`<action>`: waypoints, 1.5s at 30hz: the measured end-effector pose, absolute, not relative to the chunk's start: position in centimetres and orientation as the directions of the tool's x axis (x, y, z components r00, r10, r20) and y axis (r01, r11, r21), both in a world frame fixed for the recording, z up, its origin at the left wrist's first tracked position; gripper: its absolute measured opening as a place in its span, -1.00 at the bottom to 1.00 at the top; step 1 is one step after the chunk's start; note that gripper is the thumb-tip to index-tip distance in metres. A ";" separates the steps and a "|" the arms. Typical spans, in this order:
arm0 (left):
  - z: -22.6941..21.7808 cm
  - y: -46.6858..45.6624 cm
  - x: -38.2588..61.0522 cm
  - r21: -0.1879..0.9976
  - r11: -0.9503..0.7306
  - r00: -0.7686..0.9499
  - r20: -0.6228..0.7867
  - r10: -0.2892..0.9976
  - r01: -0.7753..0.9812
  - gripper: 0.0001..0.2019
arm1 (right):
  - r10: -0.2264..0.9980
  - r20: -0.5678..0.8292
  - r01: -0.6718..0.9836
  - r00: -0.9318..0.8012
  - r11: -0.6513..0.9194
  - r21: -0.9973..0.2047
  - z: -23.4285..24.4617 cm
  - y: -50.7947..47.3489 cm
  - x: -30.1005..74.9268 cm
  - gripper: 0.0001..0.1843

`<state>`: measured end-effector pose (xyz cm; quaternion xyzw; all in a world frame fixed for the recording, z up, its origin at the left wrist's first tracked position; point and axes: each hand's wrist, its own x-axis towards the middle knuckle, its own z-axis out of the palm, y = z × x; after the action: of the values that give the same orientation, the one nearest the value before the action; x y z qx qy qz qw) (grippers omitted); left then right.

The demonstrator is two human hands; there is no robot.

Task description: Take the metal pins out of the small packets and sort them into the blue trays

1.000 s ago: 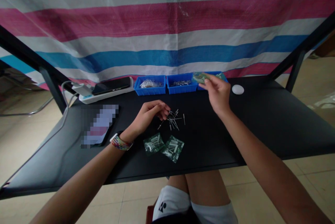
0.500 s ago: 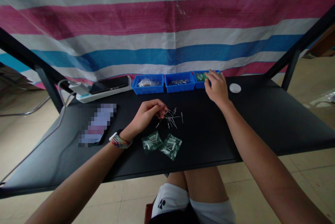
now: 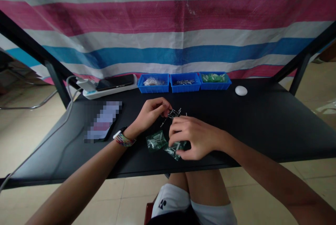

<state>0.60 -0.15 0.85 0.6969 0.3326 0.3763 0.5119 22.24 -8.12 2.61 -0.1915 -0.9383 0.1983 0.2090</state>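
My left hand point(image 3: 152, 112) is closed in a pinch at the left edge of a small pile of thin metal pins point(image 3: 174, 113). One pin seems to be between its fingertips, though the fingers partly hide it. Over the right-hand green packet point(image 3: 172, 152) hovers my right hand point(image 3: 193, 136), fingers apart and curved, with nothing visible in them. It covers much of that packet and part of the pile. A second green packet point(image 3: 155, 141) lies just left of it; both are clear-fronted and hold small pale pieces.
Three blue bins line the back: one with small clear bags point(image 3: 153, 89), one with metal pins point(image 3: 185, 89), one with green packets point(image 3: 215, 85). A white round object point(image 3: 241, 90) sits right. Left are a power strip point(image 3: 110, 92) bearing a dark phone point(image 3: 115, 82), and another phone point(image 3: 105, 121).
My right hand has come from the right-hand blue bin toward me and left, over the green packet. My left hand stays at the pile. The view has shifted slightly.
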 end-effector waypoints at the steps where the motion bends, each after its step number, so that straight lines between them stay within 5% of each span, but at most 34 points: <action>1: 0.9 -0.1 0.6 0.965 -0.254 0.495 0.186 0.849 0.073 -0.76 | 0.424 0.272 0.283 -0.864 0.856 -0.433 2.7 -8.6 22.1 -0.84; 4: 0.8 0.0 0.5 0.965 -0.256 0.493 0.196 0.848 0.058 -0.75 | 0.421 0.150 0.333 -0.894 0.851 -0.407 2.7 -9.0 22.0 -0.65; 7: 0.7 0.2 0.3 0.964 -0.257 0.487 0.190 0.852 0.072 -0.75 | 0.418 0.122 0.332 -0.900 0.840 -0.430 2.5 -8.8 22.0 -0.67; 11: 0.5 0.5 0.1 0.958 -0.270 0.500 0.188 0.845 0.095 -0.75 | 0.462 0.218 0.342 -0.860 0.838 -0.426 2.3 -8.6 21.9 -0.88; 14: 0.3 0.7 -0.1 0.956 -0.282 0.522 0.200 0.829 0.082 -0.74 | 0.551 0.357 0.333 -0.754 0.790 -0.515 2.0 -8.2 21.7 -0.86; 17: 0.0 0.8 -0.2 0.960 -0.275 0.569 0.202 0.797 0.044 -0.64 | 0.751 0.426 0.265 -0.504 0.604 -0.751 1.2 -7.2 21.5 -0.90; 19: -0.1 0.8 -0.2 0.970 -0.244 0.600 0.190 0.777 0.009 -0.55 | 0.886 0.338 0.132 -0.318 0.395 -0.909 0.5 -6.2 21.5 -0.91; 24: 0.0 0.1 0.1 0.983 -0.178 0.647 0.113 0.754 0.035 -0.59 | 0.991 0.113 -0.173 -0.078 0.098 -0.980 -0.5 -4.4 21.9 -0.61; 36: 0.6 0.1 0.2 0.973 -0.229 0.587 0.163 0.793 0.039 -0.71 | 0.940 -0.019 -0.255 -0.342 -0.112 -0.960 -0.7 -4.7 21.6 -0.56; 45: 0.5 0.1 0.0 0.974 -0.219 0.610 0.142 0.779 0.052 -0.62 | 0.966 0.021 -0.256 -0.258 -0.047 -0.965 -0.9 -4.5 21.3 -0.53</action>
<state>-0.02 0.09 0.50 0.7076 0.2938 0.3296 0.5516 21.34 -4.52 -0.92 -0.3638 -0.4876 0.6254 0.4886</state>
